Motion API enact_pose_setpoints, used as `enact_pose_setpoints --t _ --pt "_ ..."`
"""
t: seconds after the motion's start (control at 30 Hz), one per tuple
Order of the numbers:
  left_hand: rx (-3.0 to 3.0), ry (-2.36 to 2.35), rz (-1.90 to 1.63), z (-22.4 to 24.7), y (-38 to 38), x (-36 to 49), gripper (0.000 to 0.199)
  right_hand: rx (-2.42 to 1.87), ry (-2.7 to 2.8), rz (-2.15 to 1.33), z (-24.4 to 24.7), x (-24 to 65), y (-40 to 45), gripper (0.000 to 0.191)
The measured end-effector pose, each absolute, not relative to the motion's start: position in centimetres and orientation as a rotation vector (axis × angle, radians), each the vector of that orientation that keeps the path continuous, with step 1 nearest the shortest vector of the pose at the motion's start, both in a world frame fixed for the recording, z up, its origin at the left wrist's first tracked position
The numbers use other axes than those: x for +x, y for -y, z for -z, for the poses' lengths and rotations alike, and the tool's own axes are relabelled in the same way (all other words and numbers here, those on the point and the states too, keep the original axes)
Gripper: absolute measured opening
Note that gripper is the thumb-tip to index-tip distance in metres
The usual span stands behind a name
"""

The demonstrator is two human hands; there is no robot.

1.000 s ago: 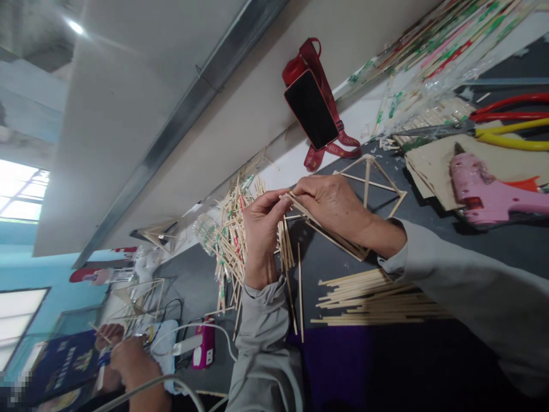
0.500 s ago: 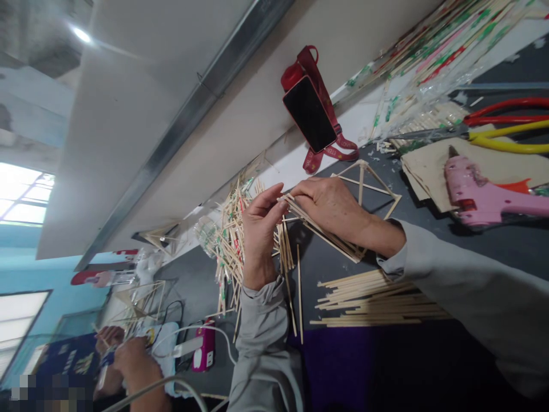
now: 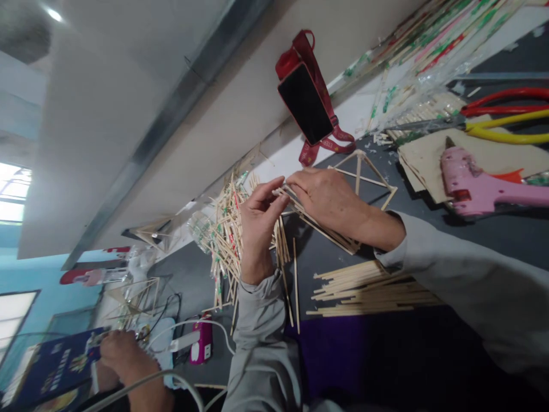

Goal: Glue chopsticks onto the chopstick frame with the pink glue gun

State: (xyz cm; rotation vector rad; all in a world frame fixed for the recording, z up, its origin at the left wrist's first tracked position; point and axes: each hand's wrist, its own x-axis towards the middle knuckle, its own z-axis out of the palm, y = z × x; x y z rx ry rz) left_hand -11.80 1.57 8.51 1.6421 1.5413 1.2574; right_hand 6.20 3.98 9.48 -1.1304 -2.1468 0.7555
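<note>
My right hand grips a small bundle of thin wooden sticks above the dark table. My left hand pinches the upper end of that same bundle with fingertips and thumb. Both hands wear grey sleeves. Behind my right hand stands a stick-built pyramid frame. A flat row of loose sticks lies below my right forearm. A heap of sticks with green and red wrappers sits left of my left hand.
A pink glue gun rests on cardboard at the right, beside red and yellow-handled pliers. A phone in a red case leans on the wall. Another person's hand works at lower left near a pink power strip.
My left thumb and fingers have shifted along the bundle's end. The camera has tilted slightly, and the other person's hands have moved lower at the left.
</note>
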Motion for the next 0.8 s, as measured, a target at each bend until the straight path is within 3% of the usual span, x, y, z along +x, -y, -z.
enact_pose_setpoints --t 0.8 --pt "1.509 -1.393 -1.316 -8.1 -1.8 -11.1 0.037 -1.319 2.422 -0.491 -11.0 8.2 -2.1 0.026"
